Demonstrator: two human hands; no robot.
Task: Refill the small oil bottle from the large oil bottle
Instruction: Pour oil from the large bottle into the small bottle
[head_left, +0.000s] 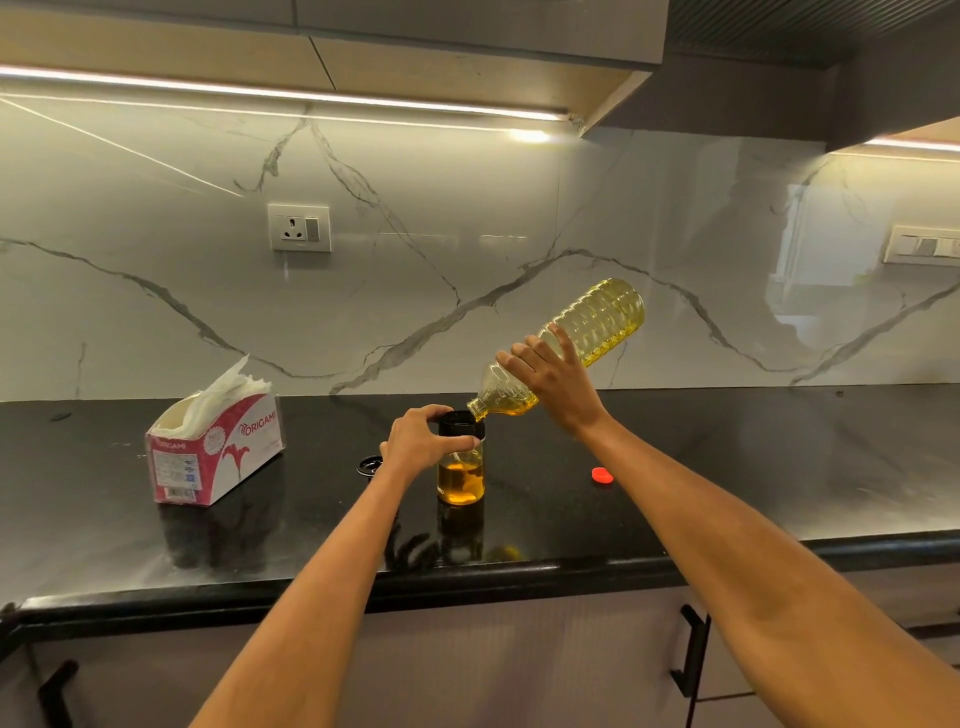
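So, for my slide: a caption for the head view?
Right hand tips big bottle over small bottle, steadied by left hand.

Polished black stone for the table (727, 467), glossy enough to mirror the forearms and bottles. Glossy white marble with grey veins on the wall (467, 208). Clear ribbed plastic for the large bottle (597, 322), yellow oil inside. Clear, smooth, glass-like small bottle (461, 480) with black plastic collar. Smooth red plastic cap (601, 475), lower right of centre. Black plastic lid (370, 464) left of centre. Printed glossy cardboard tissue box (215, 449), soft crinkled white paper on top. Matt black metal cabinet handles (691, 649) along the bottom.
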